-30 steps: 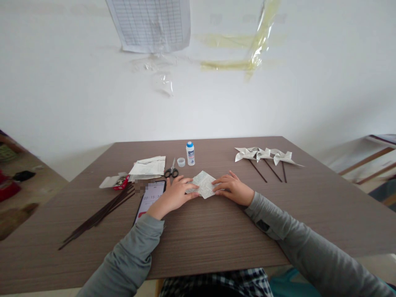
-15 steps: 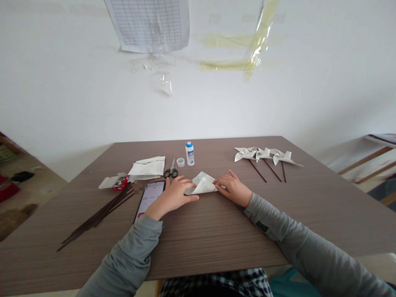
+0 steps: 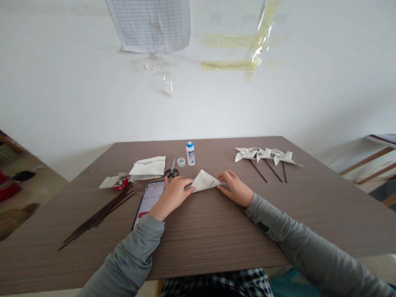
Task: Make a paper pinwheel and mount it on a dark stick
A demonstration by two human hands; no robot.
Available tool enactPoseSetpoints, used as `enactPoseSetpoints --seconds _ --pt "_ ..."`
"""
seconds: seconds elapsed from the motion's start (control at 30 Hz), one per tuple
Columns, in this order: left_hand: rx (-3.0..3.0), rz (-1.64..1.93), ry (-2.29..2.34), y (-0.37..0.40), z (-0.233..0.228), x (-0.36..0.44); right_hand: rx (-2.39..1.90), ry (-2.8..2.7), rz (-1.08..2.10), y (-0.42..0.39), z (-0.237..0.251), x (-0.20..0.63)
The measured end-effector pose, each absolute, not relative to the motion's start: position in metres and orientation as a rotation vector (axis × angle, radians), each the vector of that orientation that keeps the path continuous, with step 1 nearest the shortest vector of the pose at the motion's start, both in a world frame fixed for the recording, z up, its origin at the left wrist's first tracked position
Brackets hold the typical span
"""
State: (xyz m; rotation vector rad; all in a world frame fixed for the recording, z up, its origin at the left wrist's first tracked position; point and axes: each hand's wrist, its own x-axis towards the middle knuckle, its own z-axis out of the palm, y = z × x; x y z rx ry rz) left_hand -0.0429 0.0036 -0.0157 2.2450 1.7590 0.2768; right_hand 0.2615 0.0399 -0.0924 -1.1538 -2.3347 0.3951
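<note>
A printed sheet of paper (image 3: 204,181), folded into a triangle, lies on the table between my hands. My left hand (image 3: 176,190) pinches its left corner between thumb and fingers. At the right corner, my right hand (image 3: 234,188) grips the paper with thumb and fingertips. Beyond the paper stand a white glue bottle (image 3: 190,154) with a blue top and a small clear cap (image 3: 181,162). Scissors (image 3: 172,170) with black handles lie just past my left hand. Partly under my left wrist is a phone (image 3: 150,198) with a running timer on its screen.
On the left are a stack of paper squares (image 3: 149,167), an open red box (image 3: 121,182) of small items and a bundle of dark sticks (image 3: 95,216). Several paper pinwheels (image 3: 263,154) on sticks lie at the back right of the table (image 3: 309,218). A wall rises behind.
The near flap of the paper has been folded up, so the partly open fold is now a flat triangle. Both hands have shifted slightly and hold its corners.
</note>
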Motion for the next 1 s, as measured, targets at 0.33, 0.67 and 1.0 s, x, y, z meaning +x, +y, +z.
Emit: enactPoseSetpoints --seconds 0.33,0.67,1.0 --pt "2.235 0.367 1.789 0.002 -0.022 -0.04 -1.121 -2.401 0.28 0.039 -0.093 0.262" --pt "2.288 0.289 1.779 -0.004 -0.016 -0.034 -1.169 -2.409 0.235 0.039 -0.098 0.255" --pt "2.325 0.281 1.785 -0.005 -0.018 -0.037 -1.105 -2.375 0.223 0.041 -0.103 0.254"
